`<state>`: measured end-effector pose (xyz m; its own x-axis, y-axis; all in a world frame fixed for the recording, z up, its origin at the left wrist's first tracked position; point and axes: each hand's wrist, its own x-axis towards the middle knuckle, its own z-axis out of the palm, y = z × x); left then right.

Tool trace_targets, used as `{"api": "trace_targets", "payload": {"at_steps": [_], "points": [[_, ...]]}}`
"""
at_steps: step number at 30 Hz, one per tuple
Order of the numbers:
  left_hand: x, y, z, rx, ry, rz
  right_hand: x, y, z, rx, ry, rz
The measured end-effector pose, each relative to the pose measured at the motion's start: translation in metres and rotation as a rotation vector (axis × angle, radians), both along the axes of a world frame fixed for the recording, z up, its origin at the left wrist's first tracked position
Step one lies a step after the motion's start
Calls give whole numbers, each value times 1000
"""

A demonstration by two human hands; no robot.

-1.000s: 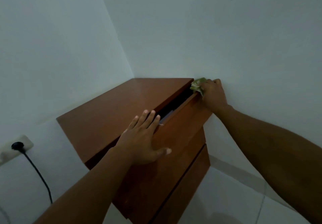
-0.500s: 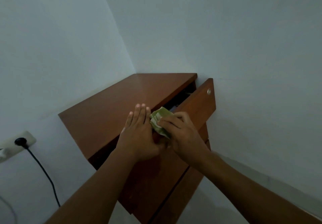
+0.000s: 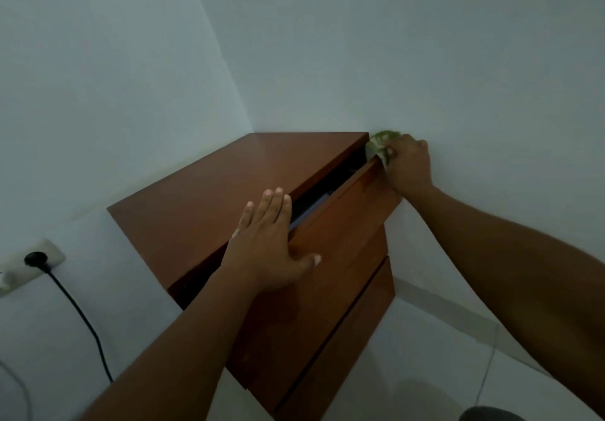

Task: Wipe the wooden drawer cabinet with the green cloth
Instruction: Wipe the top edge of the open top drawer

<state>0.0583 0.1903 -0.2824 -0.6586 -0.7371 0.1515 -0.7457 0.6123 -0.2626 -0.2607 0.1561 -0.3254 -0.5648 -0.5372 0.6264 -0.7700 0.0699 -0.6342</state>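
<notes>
The right hand [image 3: 409, 167] clutches the green cloth [image 3: 381, 145] at the top drawer's [image 3: 340, 224] far corner. The left hand [image 3: 266, 247] lies flat, fingers spread, across the wooden drawer cabinet's [image 3: 209, 204] front edge.

Wooden drawer cabinet [image 3: 203, 198]: reddish-brown wood/veneer, smooth, semi-gloss sheen on top. Green cloth [image 3: 379, 144]: soft fabric, matt, crumpled. Walls [image 3: 327, 44]: matt painted plaster. Socket [image 3: 29, 266]: white plastic w/ black rubbery cable [image 3: 78, 309].

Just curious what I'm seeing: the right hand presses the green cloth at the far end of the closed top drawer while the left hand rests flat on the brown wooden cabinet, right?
Not quite: the head view shows the top drawer pulled slightly open, with a dark gap under the cabinet top. Otherwise yes: right hand presses the green cloth there, left hand flat.
</notes>
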Motion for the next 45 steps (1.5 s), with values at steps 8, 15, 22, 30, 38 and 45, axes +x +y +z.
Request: {"api": "trace_targets", "payload": {"at_steps": [8,15,22,30,38,45], "points": [[7,-5,2,-102,181,86,123,68,-24,-275,-479,3],[32,-11,14,12,148,167,209,73,-45,-337,-33,285],[32,-11,10,-73,140,144,179,50,-30,-188,368,360],[32,-12,7,-92,161,131,103,9,-3,-90,160,89],[33,-13,5,-117,162,110,149,34,-23,-175,442,378],[34,-14,7,-125,179,126,82,-8,-13,-64,165,164]]}}
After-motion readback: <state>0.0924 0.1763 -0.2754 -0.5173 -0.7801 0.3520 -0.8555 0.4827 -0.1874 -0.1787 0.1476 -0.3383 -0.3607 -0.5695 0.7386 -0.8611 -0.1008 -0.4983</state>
